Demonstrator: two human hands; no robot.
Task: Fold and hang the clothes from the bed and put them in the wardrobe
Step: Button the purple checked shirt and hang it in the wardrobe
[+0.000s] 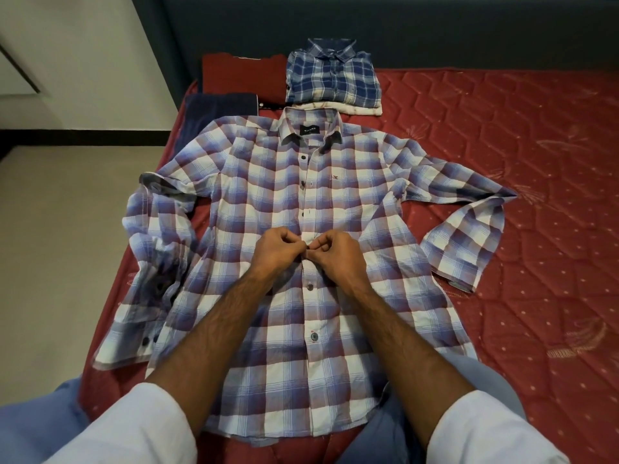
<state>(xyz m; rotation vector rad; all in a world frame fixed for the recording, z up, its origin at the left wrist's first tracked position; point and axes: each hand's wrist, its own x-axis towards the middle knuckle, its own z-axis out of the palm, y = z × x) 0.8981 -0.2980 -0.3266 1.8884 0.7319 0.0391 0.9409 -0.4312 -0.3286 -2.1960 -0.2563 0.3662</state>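
Both hands meet at the middle of the button placket (306, 229) of a checked shirt (268, 202). The left hand (278, 251) and the right hand (335, 254) have their fingers curled inward, thumbs and forefingers pinching the placket edges at one spot, knuckles up. Whether a button sits between the fingertips cannot be told. Bare forearms run back to rolled white sleeves (134, 426) at the bottom edge.

The shirt lies face up and spread flat, woven cotton in blue, maroon and white checks, slightly creased, with dark round buttons down the front and a labelled collar (310, 127) at the far end. One long sleeve (465, 222) bends back on itself on the right; the other (154, 249) is rumpled and hangs over the mattress edge on the left.

It rests on a red quilted mattress (502, 162) with a stitched hexagon pattern and small pale dots. Beyond the collar sits a folded blue plaid shirt (333, 75) on top of a folded white garment (351, 109); beside them lie a folded dark red garment (244, 75) and a folded navy one (217, 105). A dark grey padded headboard (402, 28) stands behind. To the left are a pale tiled floor (67, 212) and a white wall (83, 45) with black skirting.
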